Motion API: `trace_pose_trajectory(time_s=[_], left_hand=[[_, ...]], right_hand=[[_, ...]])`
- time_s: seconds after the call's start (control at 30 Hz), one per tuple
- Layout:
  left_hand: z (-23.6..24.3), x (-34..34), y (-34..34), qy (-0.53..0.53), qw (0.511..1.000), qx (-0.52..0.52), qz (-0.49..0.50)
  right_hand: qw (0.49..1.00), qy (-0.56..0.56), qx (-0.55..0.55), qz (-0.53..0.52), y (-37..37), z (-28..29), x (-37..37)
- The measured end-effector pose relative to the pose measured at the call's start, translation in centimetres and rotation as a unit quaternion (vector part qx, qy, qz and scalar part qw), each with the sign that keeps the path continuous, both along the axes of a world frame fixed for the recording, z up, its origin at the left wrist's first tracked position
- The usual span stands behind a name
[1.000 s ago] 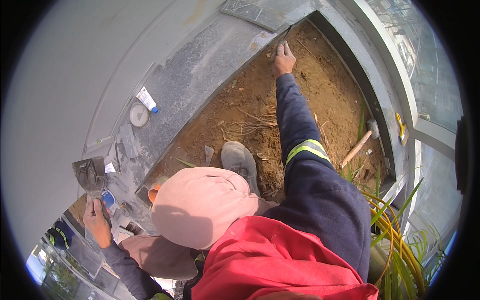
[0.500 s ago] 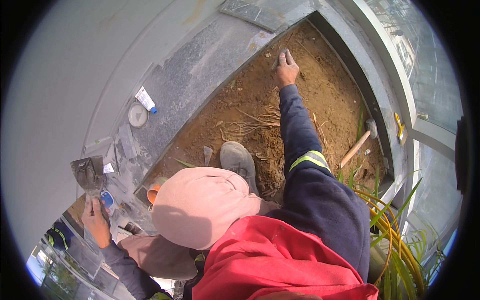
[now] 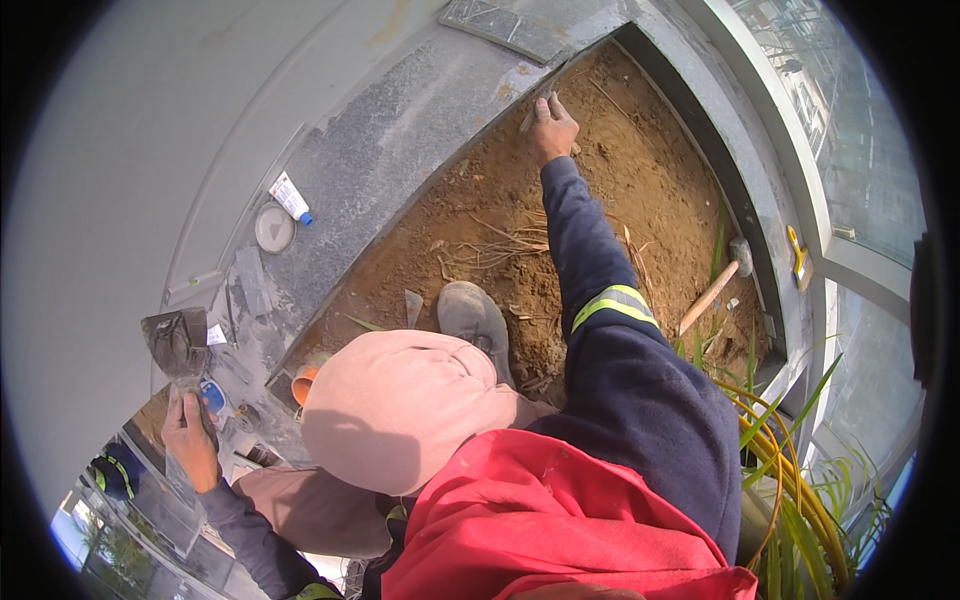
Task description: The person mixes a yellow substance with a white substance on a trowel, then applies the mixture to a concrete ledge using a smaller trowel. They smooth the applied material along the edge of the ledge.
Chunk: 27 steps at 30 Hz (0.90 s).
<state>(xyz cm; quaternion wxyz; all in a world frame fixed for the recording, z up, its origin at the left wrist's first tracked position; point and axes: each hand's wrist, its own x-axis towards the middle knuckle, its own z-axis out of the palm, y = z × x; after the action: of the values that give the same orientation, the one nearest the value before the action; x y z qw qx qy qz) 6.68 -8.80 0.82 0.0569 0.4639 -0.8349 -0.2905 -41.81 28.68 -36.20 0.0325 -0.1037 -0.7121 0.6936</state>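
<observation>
My left hand (image 3: pixel 191 440) grips the handle of a putty knife (image 3: pixel 178 343), blade up, its wide blade smeared dark grey. At the end of my outstretched arm, my right hand (image 3: pixel 554 130) is closed over the bare soil (image 3: pixel 620 130), close to the grey stone edge of the planting bed. A small flat grey piece (image 3: pixel 528 122) pokes out from its fingertips; its exact kind I cannot make out. Between my hands, one shoe (image 3: pixel 474 325) rests on the soil beside a pointed grey shard (image 3: pixel 413 308).
On the grey stone ledge (image 3: pixel 380 130) lie a white tube with a blue cap (image 3: pixel 291 198) and a round lid (image 3: pixel 275 228). A wooden-handled hammer (image 3: pixel 712 293) lies at the right of the bed. A yellow-handled brush (image 3: pixel 799 258) sits on the right rim, above a yellow hose (image 3: pixel 785 470).
My right hand has moved a little left and down, nearer the stone edge, with the small grey piece. My left hand with the putty knife has hardly moved.
</observation>
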Motion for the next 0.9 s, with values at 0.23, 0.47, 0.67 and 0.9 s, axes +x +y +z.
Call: trace_pose_trajectory(time_s=[0.23,0.47,0.67,0.9], left_hand=[[-0.3,0.8,-1.0,-0.01,0.999,-0.017,-0.027],[0.5,0.9,-0.1,0.0,1.0,-0.01,0.003],[0.8,1.5,0.0,-0.006,1.0,-0.001,0.017],[0.3,1.1,0.0,-0.007,1.0,-0.013,0.002]], right_hand=[[0.998,0.001,0.005,0.063,4.0,-1.4,1.6],[0.988,0.052,0.144,-0.008,6.6,1.6,-1.7],[0.878,0.089,0.468,-0.031,9.2,5.4,-4.9],[0.855,0.095,0.51,0.015,9.0,9.1,-6.7]])
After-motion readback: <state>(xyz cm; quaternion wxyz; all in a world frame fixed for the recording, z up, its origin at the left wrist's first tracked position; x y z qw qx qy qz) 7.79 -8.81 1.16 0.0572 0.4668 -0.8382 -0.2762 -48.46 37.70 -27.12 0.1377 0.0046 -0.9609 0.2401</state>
